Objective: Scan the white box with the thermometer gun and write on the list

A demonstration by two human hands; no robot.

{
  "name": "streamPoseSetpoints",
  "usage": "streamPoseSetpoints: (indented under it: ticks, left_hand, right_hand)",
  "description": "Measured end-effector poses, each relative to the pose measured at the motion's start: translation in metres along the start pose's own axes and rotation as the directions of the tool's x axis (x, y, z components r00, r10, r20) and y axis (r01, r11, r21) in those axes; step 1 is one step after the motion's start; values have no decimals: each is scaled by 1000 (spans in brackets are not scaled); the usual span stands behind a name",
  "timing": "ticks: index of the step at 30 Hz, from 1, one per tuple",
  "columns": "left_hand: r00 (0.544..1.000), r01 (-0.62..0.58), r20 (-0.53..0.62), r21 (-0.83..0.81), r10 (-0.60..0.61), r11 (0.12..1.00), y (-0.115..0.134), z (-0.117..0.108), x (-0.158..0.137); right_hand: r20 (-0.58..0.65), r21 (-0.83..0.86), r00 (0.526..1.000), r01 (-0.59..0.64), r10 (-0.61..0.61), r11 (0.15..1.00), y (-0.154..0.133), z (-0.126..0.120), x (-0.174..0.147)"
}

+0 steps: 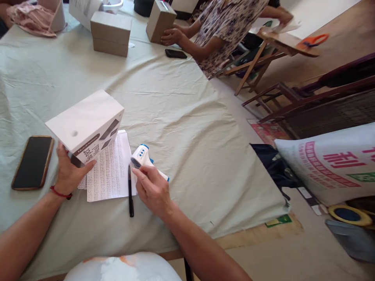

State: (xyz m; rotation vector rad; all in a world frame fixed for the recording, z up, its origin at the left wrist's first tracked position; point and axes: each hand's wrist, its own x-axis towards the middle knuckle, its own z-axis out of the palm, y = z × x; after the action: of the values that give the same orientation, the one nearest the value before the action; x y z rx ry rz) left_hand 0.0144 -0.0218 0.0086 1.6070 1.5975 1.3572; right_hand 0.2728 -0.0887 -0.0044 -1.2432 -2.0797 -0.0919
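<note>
My left hand (68,168) grips the near lower end of a white box (84,123) printed "NutriMotion". The box is tilted above printed sheets (109,175), with the thumb on its printed side. My right hand (154,189) has its fingers curled together in a pinch; whatever is between them, if anything, is hidden. Just behind these fingers lies a white and blue handheld thermometer (142,154), partly covered by the hand. Whether the hand touches it I cannot tell. A black pen (130,195) lies by the right edge of the sheets, left of my right hand.
A phone (33,163) lies left of my left hand on the cloth-covered table (187,128). Farther back are a brown carton (111,34) and another phone (175,54). Across the table, a person's hands (172,36) hold a carton (159,21). A printed sack (331,164) stands at right.
</note>
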Motion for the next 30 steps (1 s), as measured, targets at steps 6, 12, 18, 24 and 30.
streamPoseSetpoints:
  ticks: [6,12,18,24,30]
  left_hand:
    - [996,85,-33,-3,-85,996,-3,1,2]
    - [989,115,-66,-248,-135,962,5,-1,2]
    - [950,310,140,-353,-278,883,15,-2,-6]
    - [929,346,247,-312,-276,885,17,-4,-7]
    - [938,308,253,-292,-238,905,12,-4,-9]
  right_hand:
    - [187,-284,900,-334,394,899,25,-1,0]
    - [156,258,813,-582,562,771,20,-5,7]
    - [508,782,752,-607,420,141,-24,-15,5]
    - [673,732,667,-663,319,-157,-36,1,4]
    - [648,759,695,-623,310,-189,-40,5,14]
